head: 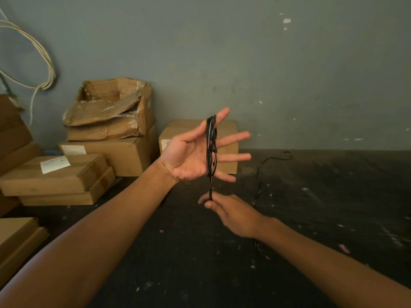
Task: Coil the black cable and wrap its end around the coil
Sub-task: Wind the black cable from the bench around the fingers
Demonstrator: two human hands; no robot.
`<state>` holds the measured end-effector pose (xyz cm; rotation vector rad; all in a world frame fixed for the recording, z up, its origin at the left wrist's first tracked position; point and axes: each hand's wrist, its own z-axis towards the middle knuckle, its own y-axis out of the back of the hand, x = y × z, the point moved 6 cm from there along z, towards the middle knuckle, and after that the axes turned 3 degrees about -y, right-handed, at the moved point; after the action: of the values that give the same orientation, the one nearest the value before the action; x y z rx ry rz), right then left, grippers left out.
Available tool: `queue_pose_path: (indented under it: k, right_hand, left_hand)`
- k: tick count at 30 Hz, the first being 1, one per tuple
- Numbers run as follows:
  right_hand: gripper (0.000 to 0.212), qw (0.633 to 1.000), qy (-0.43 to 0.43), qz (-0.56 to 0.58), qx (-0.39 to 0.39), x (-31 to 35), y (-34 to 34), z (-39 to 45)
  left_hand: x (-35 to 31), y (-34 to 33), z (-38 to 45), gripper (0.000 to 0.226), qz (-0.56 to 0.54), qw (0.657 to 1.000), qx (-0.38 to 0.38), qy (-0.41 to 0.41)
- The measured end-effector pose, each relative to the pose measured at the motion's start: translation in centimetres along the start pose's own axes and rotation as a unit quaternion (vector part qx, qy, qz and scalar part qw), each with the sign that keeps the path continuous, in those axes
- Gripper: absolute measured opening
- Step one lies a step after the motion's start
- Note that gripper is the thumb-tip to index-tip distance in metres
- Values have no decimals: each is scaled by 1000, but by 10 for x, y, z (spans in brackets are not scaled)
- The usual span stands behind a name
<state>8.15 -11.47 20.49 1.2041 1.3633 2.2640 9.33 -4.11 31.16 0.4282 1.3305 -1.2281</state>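
My left hand (191,156) is raised palm-up with straight, spread fingers. Several turns of the black cable (211,145) are looped around those fingers, forming a narrow coil. One strand drops straight down from the coil to my right hand (231,214), which pinches it between thumb and fingers just below. The loose rest of the black cable (261,174) trails on the dark floor to the right and curves off toward the wall.
Cardboard boxes (111,150) are stacked at the left, and one box (224,130) stands against the grey wall behind my left hand. White cords (47,63) hang on the wall at upper left. The dark floor (333,207) is scuffed and speckled with paint.
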Motion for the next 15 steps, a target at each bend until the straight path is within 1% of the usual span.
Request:
queue_pose_path:
  k: [3, 5, 11, 15]
  right_hand:
    - [22, 999, 6, -31, 36, 17, -3, -1]
    - [24, 997, 9, -61, 42, 32, -1, -3]
    - [25, 995, 33, -93, 9, 60, 37, -8]
    - [29, 996, 40, -77, -30, 66, 71, -7]
  left_hand:
    - [-3, 16, -4, 46, 11, 998, -60, -20]
    - [-2, 24, -5, 46, 18, 996, -81, -15]
    - [9, 45, -16, 46, 23, 993, -115, 12]
    - [8, 59, -28, 47, 9, 989, -147, -16]
